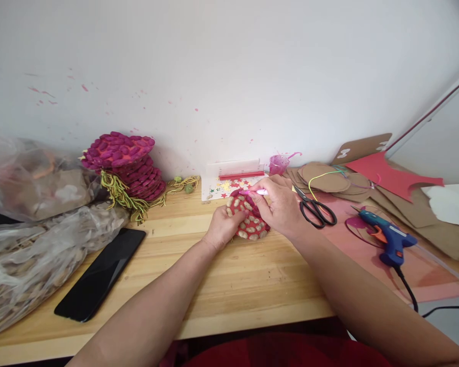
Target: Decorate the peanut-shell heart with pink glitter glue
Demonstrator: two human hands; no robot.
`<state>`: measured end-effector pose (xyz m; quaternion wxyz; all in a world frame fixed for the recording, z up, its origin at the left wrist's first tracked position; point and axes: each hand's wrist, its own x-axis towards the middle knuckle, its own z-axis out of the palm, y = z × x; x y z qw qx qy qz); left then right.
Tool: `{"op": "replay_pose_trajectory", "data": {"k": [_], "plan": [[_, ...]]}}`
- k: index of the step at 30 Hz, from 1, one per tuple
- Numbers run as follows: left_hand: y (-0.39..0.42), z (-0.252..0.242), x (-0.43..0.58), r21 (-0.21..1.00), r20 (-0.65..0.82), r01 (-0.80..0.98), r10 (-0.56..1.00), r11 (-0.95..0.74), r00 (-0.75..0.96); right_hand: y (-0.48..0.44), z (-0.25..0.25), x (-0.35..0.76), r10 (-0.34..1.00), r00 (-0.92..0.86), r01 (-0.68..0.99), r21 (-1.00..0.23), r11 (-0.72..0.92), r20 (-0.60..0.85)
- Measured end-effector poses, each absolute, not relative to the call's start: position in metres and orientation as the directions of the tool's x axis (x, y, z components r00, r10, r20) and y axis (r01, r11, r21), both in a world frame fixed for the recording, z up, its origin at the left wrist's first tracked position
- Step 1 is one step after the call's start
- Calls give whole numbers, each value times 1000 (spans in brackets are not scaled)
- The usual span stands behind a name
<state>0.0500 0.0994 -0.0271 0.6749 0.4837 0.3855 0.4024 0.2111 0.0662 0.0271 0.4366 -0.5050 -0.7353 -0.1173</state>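
Observation:
A round red disc (241, 206) studded with what look like beige peanut shells lies at the middle of the table. Some of its shells, on the right and upper side, are magenta. My left hand (226, 224) grips the disc's left side, thumb on top and the other fingers mostly hidden beneath. In my right hand (278, 204) is a slim white pen-like tool (263, 192), stained pink, pinched over the disc's upper edge; its tip is too small to make out. Behind the disc lies a white sheet (210, 187) with small colored stars.
A stack of magenta discs (128, 163) with yellow-green cords stands back left. Plastic bags (46, 244) and a black phone (101, 275) lie left. Right are scissors (315, 210), a blue glue gun (386, 237), cardboard circles (321, 177) and red paper (398, 173). A pink-stained cup (278, 164) stands behind.

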Motion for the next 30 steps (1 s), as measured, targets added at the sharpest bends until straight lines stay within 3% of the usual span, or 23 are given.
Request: {"op": "replay_pose_trajectory", "data": {"k": [5, 26, 30], "plan": [[98, -25, 50, 971, -117, -144, 909, 189, 400, 66, 30, 213, 566, -63, 836, -267, 480, 822], [98, -23, 50, 984, 13, -173, 944, 47, 330, 62, 38, 213, 578, 48, 791, -384, 476, 814], [98, -22, 50, 990, 40, -143, 946, 6, 321, 61, 39, 213, 606, 70, 728, -456, 512, 792]]}}
